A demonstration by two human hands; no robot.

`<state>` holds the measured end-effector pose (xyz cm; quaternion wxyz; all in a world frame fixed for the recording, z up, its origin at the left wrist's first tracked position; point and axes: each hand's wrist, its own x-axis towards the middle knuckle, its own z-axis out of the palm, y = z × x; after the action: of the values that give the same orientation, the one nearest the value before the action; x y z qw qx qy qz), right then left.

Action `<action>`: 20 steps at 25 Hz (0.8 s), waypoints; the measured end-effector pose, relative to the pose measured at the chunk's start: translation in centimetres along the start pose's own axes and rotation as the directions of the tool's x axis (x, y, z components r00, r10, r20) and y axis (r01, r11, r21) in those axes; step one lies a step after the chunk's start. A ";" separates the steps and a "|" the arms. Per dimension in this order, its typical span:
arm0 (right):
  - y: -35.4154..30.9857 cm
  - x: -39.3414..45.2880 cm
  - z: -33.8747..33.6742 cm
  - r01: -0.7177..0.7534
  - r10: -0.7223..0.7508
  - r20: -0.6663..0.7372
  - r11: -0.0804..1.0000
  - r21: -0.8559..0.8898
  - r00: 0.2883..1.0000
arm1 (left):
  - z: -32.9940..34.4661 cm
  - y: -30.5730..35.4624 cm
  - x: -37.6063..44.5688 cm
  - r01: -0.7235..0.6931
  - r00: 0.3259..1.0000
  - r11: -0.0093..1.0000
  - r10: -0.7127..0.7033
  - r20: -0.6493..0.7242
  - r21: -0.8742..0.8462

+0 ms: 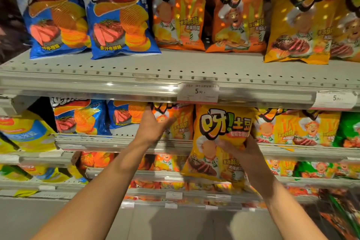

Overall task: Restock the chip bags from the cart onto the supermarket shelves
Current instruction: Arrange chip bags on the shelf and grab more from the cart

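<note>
Right hand: fingers curled onto the front of a yellow bag, held upright before the second shelf. Left hand: fingers straight and together, pressing an orange bag standing on that shelf. Top shelf: blue, orange and yellow bags; price tag on its edge.

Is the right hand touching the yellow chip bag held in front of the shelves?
Touching. The head view shows the right hand with fingers curled onto the yellow chip bag.
</note>
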<state>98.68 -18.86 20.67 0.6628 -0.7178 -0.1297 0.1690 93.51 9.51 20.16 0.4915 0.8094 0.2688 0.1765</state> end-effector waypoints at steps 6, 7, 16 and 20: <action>0.1 -2.2 1.7 -0.028 0.031 -0.099 0.999 0.030 0.995 | 1.1 -2.3 -5.1 -0.483 0.815 0.770 0.569 -0.108 0.417; 0.2 -3.1 1.7 -0.035 0.037 -0.104 0.999 0.021 0.994 | 1.3 -2.8 -5.7 -0.546 0.782 0.730 0.620 -0.061 0.411; -1.7 -12.1 -2.0 -0.057 0.032 -0.360 0.997 -0.059 0.932 | 7.3 2.2 -9.0 -0.855 0.510 0.488 0.853 0.114 0.174; -6.3 -12.5 -5.5 0.069 -0.139 -0.401 0.981 -0.183 0.906 | 8.2 7.6 -9.9 -0.916 0.387 0.366 0.913 0.127 0.164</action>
<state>89.84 -28.39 28.20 0.6216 -0.7816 -0.0390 -0.0329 92.17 -5.06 22.96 0.2261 0.8699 -0.2109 0.3843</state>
